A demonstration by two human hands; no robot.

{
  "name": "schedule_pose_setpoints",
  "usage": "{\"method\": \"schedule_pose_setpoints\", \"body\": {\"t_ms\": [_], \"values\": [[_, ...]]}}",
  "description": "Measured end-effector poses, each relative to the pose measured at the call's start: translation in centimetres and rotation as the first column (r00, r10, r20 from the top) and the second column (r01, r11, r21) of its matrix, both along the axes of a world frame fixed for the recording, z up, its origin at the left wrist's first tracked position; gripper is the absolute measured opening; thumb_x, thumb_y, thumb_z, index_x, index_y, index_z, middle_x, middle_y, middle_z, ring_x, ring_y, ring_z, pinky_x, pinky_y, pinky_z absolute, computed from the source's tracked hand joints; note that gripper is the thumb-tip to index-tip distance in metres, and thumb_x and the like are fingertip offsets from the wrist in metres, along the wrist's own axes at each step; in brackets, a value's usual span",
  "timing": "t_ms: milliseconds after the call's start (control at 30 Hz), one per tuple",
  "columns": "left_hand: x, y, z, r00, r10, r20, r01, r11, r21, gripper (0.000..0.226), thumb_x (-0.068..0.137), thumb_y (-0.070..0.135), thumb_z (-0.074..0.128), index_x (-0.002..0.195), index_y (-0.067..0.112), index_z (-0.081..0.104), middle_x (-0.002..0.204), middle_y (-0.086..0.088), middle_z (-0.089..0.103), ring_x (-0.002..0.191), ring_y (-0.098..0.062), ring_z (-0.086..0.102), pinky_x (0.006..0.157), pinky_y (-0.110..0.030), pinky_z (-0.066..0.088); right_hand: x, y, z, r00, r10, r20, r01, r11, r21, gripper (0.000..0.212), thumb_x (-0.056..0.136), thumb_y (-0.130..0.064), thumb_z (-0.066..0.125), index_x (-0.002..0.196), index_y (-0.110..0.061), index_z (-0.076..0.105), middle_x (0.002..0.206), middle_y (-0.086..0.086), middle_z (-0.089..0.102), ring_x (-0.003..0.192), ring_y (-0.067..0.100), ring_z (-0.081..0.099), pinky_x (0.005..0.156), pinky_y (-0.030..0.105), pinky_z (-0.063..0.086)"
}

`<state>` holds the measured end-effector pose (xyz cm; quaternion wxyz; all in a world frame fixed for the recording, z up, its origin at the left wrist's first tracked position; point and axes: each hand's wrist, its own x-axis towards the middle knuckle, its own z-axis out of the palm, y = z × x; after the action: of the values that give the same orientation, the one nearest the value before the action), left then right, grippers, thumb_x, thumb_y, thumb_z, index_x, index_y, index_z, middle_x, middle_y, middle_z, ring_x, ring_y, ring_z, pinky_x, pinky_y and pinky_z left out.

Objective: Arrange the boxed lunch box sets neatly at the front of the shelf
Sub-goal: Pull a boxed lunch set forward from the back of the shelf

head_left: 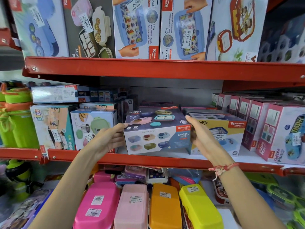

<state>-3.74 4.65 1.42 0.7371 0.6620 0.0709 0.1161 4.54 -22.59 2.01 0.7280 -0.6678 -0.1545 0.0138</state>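
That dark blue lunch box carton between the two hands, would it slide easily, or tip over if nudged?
The blue carton looks wider than it is tall and sits flat on the shelf, so it probably slides rather than tips. Its printed card looks smooth, perhaps a bit slippery. With the left hand and right hand at its ends, it likely stays stiff.

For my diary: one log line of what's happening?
stage: aligning | left hand: touching Crunchy Bite box | right hand: touching it | place: middle shelf

- We see the Crunchy Bite box (156,129) on the middle shelf (132,160), near its front
- Another boxed set (219,138) sits just right of it
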Motion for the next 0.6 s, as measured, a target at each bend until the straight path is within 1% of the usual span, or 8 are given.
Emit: {"method": "schedule_pose_setpoints", "body": {"t_ms": [100,167,233,300,333,400,500,600], "values": [[0.6,0.3,-0.1,1.0,-0.008,0.011,0.008,1.0,0.005,0.03,0.081,0.024,0.068,0.102,0.003,0.067,0.097,-0.012,0.077,0.089,-0.024,0.072,0.075,-0.029,0.06,0.8,0.3,-0.6,0.999,-0.041,0.033,0.043,0.996,-0.074,0.02,0.09,-0.033,0.057,0.099,-0.019,0.068,0.087,0.005,0.071,0.088,0.02,0.067,0.094,0.04,0.048],[1.0,0.4,-0.4,1.0,-0.001,0.023,0.0,1.0,0.011,0.024,0.082,0.021,0.067,0.099,0.005,0.068,0.093,-0.009,0.077,0.086,-0.021,0.072,0.075,-0.027,0.06,1.2,0.4,-1.2,0.998,-0.055,0.042,0.059,0.994,-0.096,0.023,0.092,-0.029,0.055,0.11,-0.018,0.065,0.085,0.002,0.07,0.083,0.016,0.066,0.087,0.034,0.05],[1.5,0.5,-0.9,0.999,0.007,0.033,-0.008,1.0,0.029,0.016,0.083,0.017,0.065,0.093,0.007,0.07,0.087,-0.007,0.078,0.081,-0.017,0.072,0.072,-0.025,0.059,1.4,0.7,-1.5,0.997,-0.054,0.052,0.06,0.992,-0.108,0.017,0.094,-0.022,0.052,0.106,-0.022,0.063,0.081,-0.004,0.069,0.07,0.006,0.065,0.067,0.021,0.05],[1.9,0.5,-1.5,0.999,0.012,0.039,-0.014,0.998,0.055,0.009,0.083,0.013,0.064,0.087,0.009,0.071,0.083,-0.004,0.078,0.079,-0.016,0.071,0.073,-0.024,0.058,1.7,0.9,-2.0,0.994,-0.071,0.08,0.08,0.989,-0.127,0.017,0.093,-0.017,0.051,0.103,-0.027,0.061,0.081,-0.01,0.068,0.061,-0.005,0.064,0.053,0.013,0.047],[2.2,0.6,-1.9,0.999,0.015,0.044,-0.018,0.997,0.07,0.008,0.083,0.011,0.063,0.086,0.01,0.071,0.082,-0.004,0.077,0.079,-0.016,0.07,0.074,-0.025,0.057,2.0,1.0,-2.2,0.992,-0.081,0.102,0.094,0.986,-0.137,0.019,0.093,-0.015,0.051,0.105,-0.026,0.061,0.083,-0.012,0.067,0.062,-0.007,0.063,0.051,0.011,0.045],[2.6,0.5,-2.4,0.998,0.024,0.063,-0.029,0.996,0.084,0.011,0.083,0.007,0.062,0.089,0.01,0.071,0.084,-0.005,0.076,0.08,-0.016,0.069,0.078,-0.027,0.056,2.3,1.3,-2.7,0.985,-0.094,0.144,0.118,0.978,-0.172,0.024,0.093,-0.012,0.052,0.111,-0.025,0.057,0.091,-0.012,0.066,0.074,-0.006,0.061,0.055,0.009,0.044],[3.0,0.6,-2.9,0.995,0.041,0.088,-0.049,0.995,0.087,0.02,0.081,0.001,0.064,0.096,0.012,0.07,0.078,0.0,0.077,0.076,-0.014,0.071,0.07,-0.021,0.058,2.9,1.5,-3.9,0.977,-0.093,0.192,0.133,0.969,-0.206,0.039,0.089,-0.004,0.056,0.127,-0.014,0.054,0.114,-0.001,0.065,0.092,0.004,0.061,0.061,0.007,0.047],[3.5,0.6,-3.8,0.99,0.085,0.113,-0.099,0.988,0.122,0.035,0.076,-0.006,0.067,0.108,0.008,0.066,0.086,-0.007,0.075,0.072,-0.011,0.072,0.063,-0.018,0.057,3.1,1.6,-4.9,0.964,-0.104,0.246,0.159,0.964,-0.212,0.049,0.086,0.002,0.059,0.131,-0.012,0.05,0.115,-0.003,0.058,0.091,-0.006,0.056,0.065,0.004,0.048]]}}
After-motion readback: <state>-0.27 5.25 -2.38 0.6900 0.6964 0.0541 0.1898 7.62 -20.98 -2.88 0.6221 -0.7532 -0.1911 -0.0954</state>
